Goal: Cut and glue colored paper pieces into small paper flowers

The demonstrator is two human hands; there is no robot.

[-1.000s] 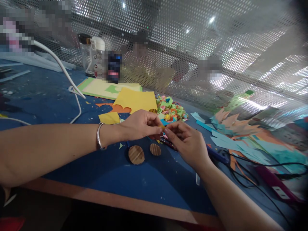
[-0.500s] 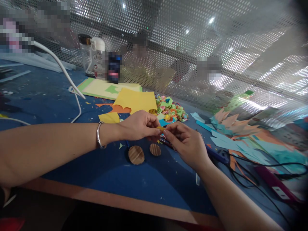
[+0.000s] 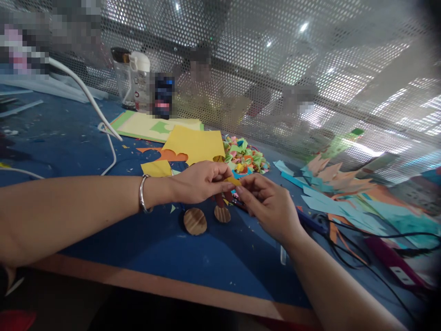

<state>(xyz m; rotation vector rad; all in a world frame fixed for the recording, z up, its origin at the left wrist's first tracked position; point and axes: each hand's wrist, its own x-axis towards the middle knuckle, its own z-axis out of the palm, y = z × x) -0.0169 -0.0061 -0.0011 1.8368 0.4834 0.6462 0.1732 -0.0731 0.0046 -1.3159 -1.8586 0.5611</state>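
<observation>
Between my two hands is a small piece of yellow paper (image 3: 234,181), partly covered by fingers. My left hand (image 3: 203,183), with a silver bangle at the wrist, pinches it between thumb and fingers. Thumb and forefinger of my right hand (image 3: 270,202) close on its right end. Below them on the blue table lie two round brown striped discs, a larger one (image 3: 195,221) and a smaller one (image 3: 222,214). Behind my left hand rests a yellow paper sheet (image 3: 196,143) with curved cut-outs. A heap of small folded coloured papers (image 3: 246,156) sits just beyond the fingers.
Two bottles (image 3: 139,82) and a phone (image 3: 163,96) stand at the back by a perforated metal screen (image 3: 241,55). A white cable (image 3: 86,94) curves down on the left. Cut blue and orange papers (image 3: 344,197), black cords and a purple power strip (image 3: 396,264) lie on the right.
Both hands have shifted very slightly, and more of the yellow paper shows between the fingertips. The discs and the papers on the table stay where they were.
</observation>
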